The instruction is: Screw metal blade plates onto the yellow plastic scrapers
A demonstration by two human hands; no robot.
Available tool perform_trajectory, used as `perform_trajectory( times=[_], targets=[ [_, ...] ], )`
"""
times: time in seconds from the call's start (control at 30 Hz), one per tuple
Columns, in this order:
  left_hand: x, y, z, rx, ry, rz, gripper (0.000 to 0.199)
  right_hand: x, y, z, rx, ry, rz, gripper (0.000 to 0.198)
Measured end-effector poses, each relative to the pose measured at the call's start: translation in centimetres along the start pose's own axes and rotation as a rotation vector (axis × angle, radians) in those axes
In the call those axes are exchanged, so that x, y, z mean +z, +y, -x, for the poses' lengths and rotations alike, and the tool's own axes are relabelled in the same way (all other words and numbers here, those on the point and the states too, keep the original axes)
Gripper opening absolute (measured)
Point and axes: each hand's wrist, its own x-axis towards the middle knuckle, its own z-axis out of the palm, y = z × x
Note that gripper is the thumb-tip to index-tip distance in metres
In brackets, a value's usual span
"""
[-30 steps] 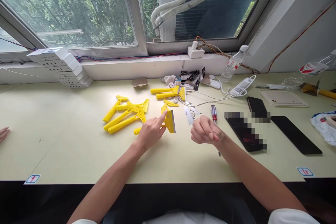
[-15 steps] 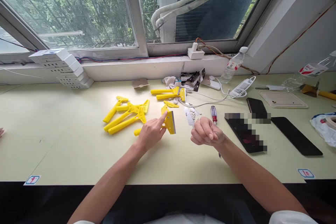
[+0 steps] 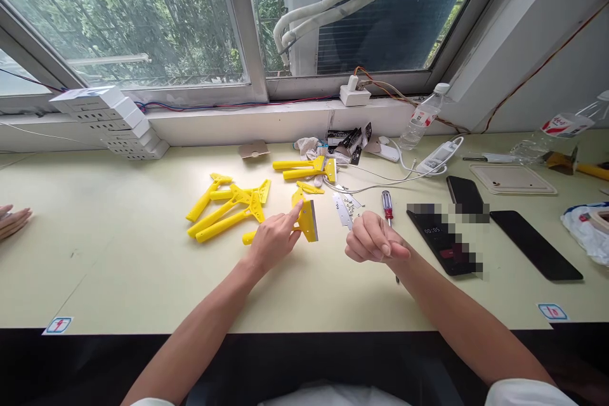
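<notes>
My left hand (image 3: 272, 240) is closed over the handle of a yellow scraper (image 3: 308, 219) lying on the table, its index finger stretched along the scraper's head. The blade edge faces right. My right hand (image 3: 372, 240) hovers with curled fingers and thumb pressed in; whatever it may hold is hidden. Just behind that hand are loose metal blades (image 3: 340, 208) and small screws (image 3: 351, 210). A screwdriver (image 3: 387, 202) with a clear and red handle lies beside it, partly covered by the hand. A small yellow plate (image 3: 310, 188) rests beyond the scraper head.
Several yellow scraper handles (image 3: 223, 225) lie to the left, and two scrapers (image 3: 309, 171) farther back. Phones (image 3: 535, 244), a white cable (image 3: 404, 177) and a bottle (image 3: 423, 117) occupy the right. Another person's hand (image 3: 13, 222) rests at the left edge, below stacked white boxes (image 3: 124, 127).
My left hand and the scraper stay put. The fingers of my right hand have shifted slightly. The other person's hand has come farther into view at left, and a phone screen now shows a timer.
</notes>
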Motion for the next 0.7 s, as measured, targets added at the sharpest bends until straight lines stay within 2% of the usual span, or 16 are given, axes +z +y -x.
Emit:
perform_trajectory(
  times=[0.1,0.2,0.27,0.4,0.5,0.6,0.7],
  targets=[
    [-0.1,0.1,0.0,-0.007,0.0,-0.003,0.084,-0.1,0.0,0.1,0.005,0.009,0.006,0.053],
    [-0.3,0.1,-0.1,-0.014,-0.001,0.01,0.082,0.0,-0.5,0.3,0.045,0.095,0.056,0.05],
    [-0.3,0.1,-0.1,-0.011,0.015,0.039,0.079,0.0,-1.1,0.3,0.071,0.221,0.107,0.047],
    [0.2,-0.2,0.1,-0.026,0.08,0.123,0.07,-0.2,-1.9,0.0,0.056,0.631,0.247,0.034],
    [0.4,0.0,0.2,-0.062,0.141,0.222,0.058,-0.8,-1.9,-0.3,0.091,0.865,0.365,0.024],
    [-0.3,0.5,0.0,-0.119,0.21,0.353,0.043,-1.4,-1.1,-0.5,0.208,1.007,0.479,0.025],
    [-1.4,1.2,-0.3,-0.212,0.264,0.515,0.021,-1.3,0.1,-0.6,0.359,1.037,0.606,0.033]
  ],
)
